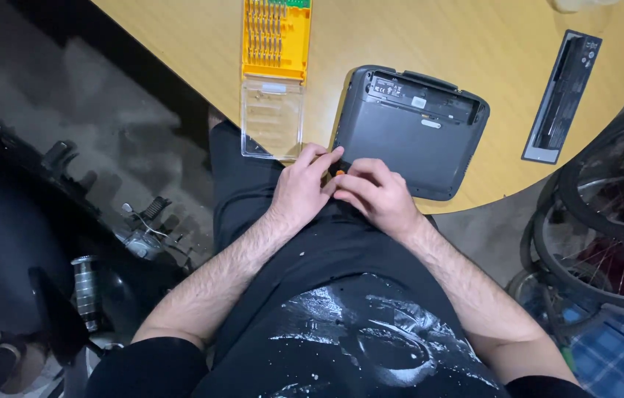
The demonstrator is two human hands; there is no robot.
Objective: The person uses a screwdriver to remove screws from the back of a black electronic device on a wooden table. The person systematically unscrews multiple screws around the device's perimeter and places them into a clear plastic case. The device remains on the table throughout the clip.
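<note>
Head view — both hands' fingers [330, 156] pinch a small orange tool [341, 173] (mostly hidden) beside the upturned laptop [409, 133].

Orange tool [341, 172] mostly hidden between hands; bit case [277, 37] cut off.

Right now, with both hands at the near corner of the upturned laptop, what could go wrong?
The laptop lies at the table edge and might slide off under pressure. The small orange tool pinched between the left hand and right hand could slip. The open bit case overhangs the edge, so a nudge might tip it.
</note>
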